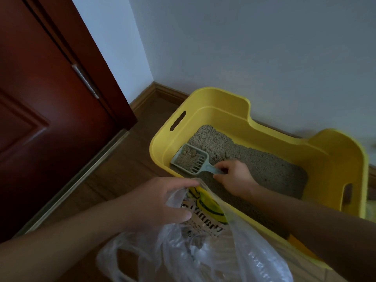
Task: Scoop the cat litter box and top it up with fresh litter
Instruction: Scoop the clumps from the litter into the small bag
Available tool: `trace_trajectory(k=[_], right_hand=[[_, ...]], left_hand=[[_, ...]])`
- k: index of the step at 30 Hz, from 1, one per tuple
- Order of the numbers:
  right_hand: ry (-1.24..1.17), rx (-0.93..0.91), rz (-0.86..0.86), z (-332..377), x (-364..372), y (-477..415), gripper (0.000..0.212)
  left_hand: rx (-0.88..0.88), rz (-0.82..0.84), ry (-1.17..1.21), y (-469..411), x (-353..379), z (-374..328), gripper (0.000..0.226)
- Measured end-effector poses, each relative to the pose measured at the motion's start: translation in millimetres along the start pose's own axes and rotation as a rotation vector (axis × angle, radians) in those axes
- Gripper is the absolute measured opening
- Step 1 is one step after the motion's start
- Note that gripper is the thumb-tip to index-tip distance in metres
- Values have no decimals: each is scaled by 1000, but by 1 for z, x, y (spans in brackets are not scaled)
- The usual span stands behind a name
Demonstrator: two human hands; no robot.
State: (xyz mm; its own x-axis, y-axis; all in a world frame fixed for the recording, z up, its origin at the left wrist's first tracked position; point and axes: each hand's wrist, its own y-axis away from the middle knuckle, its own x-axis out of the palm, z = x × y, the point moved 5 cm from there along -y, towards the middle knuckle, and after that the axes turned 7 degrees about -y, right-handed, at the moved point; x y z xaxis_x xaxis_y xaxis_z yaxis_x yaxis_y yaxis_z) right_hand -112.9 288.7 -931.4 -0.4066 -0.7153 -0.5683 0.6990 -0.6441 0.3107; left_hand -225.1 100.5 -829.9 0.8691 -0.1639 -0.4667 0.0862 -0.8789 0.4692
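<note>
We record one yellow box [219,102] standing on the wood floor [122,169], set into a corner with its long side against the grey wall [244,47]. Two handle slots [178,120] show in its walls, one at each end. The box holds one bed of grey litter [264,165], heaped higher toward the far left corner. One pale scoop [189,159] lies at the left end of the box, its head close to the left wall and loaded with litter and several clumps [190,152]. We cannot tell whether the head rests on the bed or is raised just off it. Two hands are in view, well apart, each clamped on its own item. The right hand [234,176] reaches in over the near rim and pinches the end of the scoop's handle with curled fingers. The left hand [160,200] is outside the box, at its near left corner, gripping the mouth of one clear plastic bag [203,251]. The bag hangs below that hand and bears yellow and black print that we cannot read; grey lumps show faintly through the film. One dark red door [40,119] with one metal hinge [85,80] stands to the left.
</note>
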Motion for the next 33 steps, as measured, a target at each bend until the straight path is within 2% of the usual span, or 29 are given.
trace_trajectory(k=[18, 33], right_hand=[[18, -22, -42, 11, -49, 34, 14], [75, -78, -90, 37, -105, 108, 12]], left_hand=[[-18, -9, -132, 14, -4, -10, 69], [-44, 6, -270, 42, 3, -22, 88]])
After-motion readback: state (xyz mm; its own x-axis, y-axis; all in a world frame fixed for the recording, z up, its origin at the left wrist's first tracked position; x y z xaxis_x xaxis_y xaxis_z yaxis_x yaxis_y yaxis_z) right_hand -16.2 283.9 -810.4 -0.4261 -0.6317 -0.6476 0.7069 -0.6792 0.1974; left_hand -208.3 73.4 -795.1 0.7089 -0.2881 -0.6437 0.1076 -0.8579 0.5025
